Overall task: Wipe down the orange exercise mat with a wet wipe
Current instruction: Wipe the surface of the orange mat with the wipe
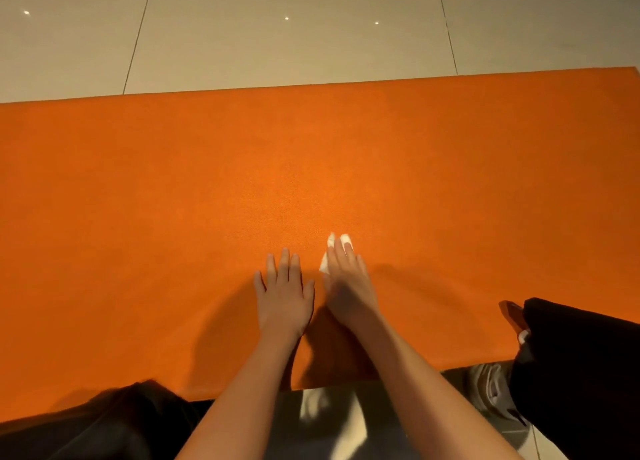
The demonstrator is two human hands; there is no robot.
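Broad orange mat (pixel 311 165); wipe (pixel 325 264) under right hand (pixel 349 281)

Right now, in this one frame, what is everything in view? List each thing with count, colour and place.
exercise mat: one, orange, flat on the floor, spanning the frame
wet wipe: one, white, on the mat under the right hand's fingers
floor tiles: several, pale beige, beyond the mat's far edge
flat object: one, orange-brown, on the mat by the right knee; too unclear to name
shoe: one, grey, off the mat's near edge, at right
left hand: flat on the mat, fingers straight
right hand: presses the wipe onto the mat
left knee, right knee: dark trousers, lower corners
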